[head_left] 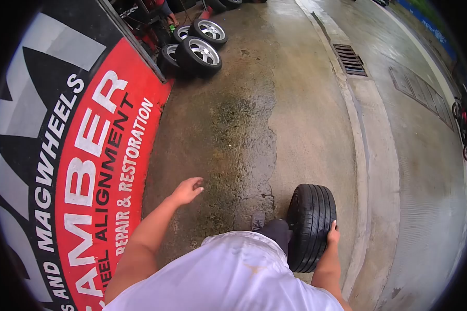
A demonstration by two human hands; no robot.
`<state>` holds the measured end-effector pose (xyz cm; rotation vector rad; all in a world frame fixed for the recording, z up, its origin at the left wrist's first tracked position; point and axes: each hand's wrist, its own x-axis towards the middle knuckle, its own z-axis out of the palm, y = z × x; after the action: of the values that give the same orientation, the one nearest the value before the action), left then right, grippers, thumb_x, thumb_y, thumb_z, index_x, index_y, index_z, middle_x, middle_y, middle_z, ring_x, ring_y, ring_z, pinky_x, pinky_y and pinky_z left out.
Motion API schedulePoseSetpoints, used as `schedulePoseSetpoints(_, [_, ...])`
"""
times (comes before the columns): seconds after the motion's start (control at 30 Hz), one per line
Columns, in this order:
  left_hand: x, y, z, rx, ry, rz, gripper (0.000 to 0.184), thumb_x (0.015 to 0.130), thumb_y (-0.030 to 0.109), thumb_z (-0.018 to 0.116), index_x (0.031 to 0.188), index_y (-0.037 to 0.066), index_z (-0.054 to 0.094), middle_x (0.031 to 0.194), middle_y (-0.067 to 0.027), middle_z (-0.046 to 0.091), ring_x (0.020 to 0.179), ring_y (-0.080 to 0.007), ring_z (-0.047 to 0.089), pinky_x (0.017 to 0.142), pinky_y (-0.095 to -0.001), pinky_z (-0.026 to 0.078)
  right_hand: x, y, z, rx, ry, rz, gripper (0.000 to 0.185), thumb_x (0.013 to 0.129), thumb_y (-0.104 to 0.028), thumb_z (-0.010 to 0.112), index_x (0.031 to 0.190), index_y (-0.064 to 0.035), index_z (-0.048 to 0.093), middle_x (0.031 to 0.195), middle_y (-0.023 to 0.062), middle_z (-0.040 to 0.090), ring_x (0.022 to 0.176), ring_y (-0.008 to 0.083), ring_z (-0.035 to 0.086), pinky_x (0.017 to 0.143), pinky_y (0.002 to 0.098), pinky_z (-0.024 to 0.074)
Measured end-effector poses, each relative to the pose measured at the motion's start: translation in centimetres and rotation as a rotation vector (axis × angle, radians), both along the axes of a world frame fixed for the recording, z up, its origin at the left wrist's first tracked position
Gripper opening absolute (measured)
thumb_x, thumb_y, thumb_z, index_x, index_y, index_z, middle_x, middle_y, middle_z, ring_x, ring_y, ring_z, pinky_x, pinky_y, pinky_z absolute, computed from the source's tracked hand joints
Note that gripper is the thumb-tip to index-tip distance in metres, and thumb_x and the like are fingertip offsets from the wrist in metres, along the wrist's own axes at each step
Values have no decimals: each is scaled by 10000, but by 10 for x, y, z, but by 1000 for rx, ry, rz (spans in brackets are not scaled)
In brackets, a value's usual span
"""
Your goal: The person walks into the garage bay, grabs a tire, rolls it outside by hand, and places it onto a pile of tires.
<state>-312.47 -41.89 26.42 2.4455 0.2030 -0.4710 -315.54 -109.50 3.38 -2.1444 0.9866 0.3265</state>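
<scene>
A black tire (314,223) stands upright on its tread on the concrete beside my right leg. My right hand (333,233) rests against the outer side of its tread, with fingers partly hidden by the tire edge; a firm grip cannot be made out. Out to the left, my left hand (188,191) hangs above the wet ground, its fingers slightly bent and apart, holding nothing. One grey shoe (257,220) shows between my arms, in front of my white shirt.
Wheels with silver rims (203,51) lie at the upper left, near a person's hand (172,19). A painted red and black wall (104,171) runs along the left. Metal drain grates (350,59) and a concrete curb lie right. Some ground is wet.
</scene>
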Motion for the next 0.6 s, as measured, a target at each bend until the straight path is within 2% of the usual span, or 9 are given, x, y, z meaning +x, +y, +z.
schedulePoseSetpoints(0.1, [176,-16,89,-212,-174,16,437,901,204,649,1290,21,568,1190,-157,653,1013,-239,650,911,-369,507,79,-6,-1,19,-25,44,893,923,-711,374,1351,62,504,1349,301,526,1304,408,477,1076,439,386])
schedulePoseSetpoints(0.2, [298,-15,125,-272,-298,-41,435,895,196,655,1285,22,574,1167,-141,660,997,-228,651,903,-359,509,135,-23,-18,113,90,-70,960,884,-751,391,1379,68,463,1370,297,509,1317,407,462,1090,448,369])
schedulePoseSetpoints(0.3, [386,7,79,-94,-278,-106,420,904,178,634,1290,25,570,1159,-122,670,1000,-205,652,900,-351,513,215,-36,-44,146,181,-217,1033,844,-792,407,1406,75,423,1391,292,491,1330,405,448,1103,457,352])
schedulePoseSetpoints(0.33, [404,16,49,-67,-183,-34,416,894,187,646,1270,20,583,1155,-129,666,994,-219,653,900,-356,512,253,-35,-50,95,186,-247,1058,831,-805,413,1415,77,409,1398,291,485,1335,405,443,1107,460,347])
schedulePoseSetpoints(0.37, [419,23,16,-38,-88,34,412,885,197,658,1249,16,596,1151,-136,662,988,-233,654,900,-362,512,300,-28,-52,18,171,-275,1083,818,-819,419,1424,79,396,1405,290,479,1339,405,438,1112,462,341])
schedulePoseSetpoints(0.43, [422,50,-44,150,106,-156,457,898,284,634,1282,41,583,1234,-185,630,1141,-341,601,991,-431,467,422,-4,-35,-146,270,-250,1134,787,-849,421,1442,76,368,1406,288,479,1341,406,435,1116,469,336])
schedulePoseSetpoints(0.5, [412,72,-87,263,559,-352,602,889,450,619,1352,72,548,1316,-185,593,1222,-355,553,1045,-440,430,558,22,1,-178,381,-93,1180,755,-889,392,1448,65,364,1421,284,465,1353,415,415,1116,474,337])
schedulePoseSetpoints(0.53, [415,75,-91,169,786,-279,625,884,505,614,1334,74,568,1311,-168,605,1224,-341,559,1040,-430,433,614,24,-7,-141,336,-31,1092,811,-827,423,1436,68,390,1431,280,458,1347,404,430,1121,447,333])
schedulePoseSetpoints(0.6, [388,96,-114,22,750,80,610,885,542,612,1268,67,625,1249,-139,652,1146,-283,613,988,-391,467,664,27,10,-14,318,-37,1083,818,-822,422,1442,62,386,1444,267,449,1351,394,426,1120,446,331])
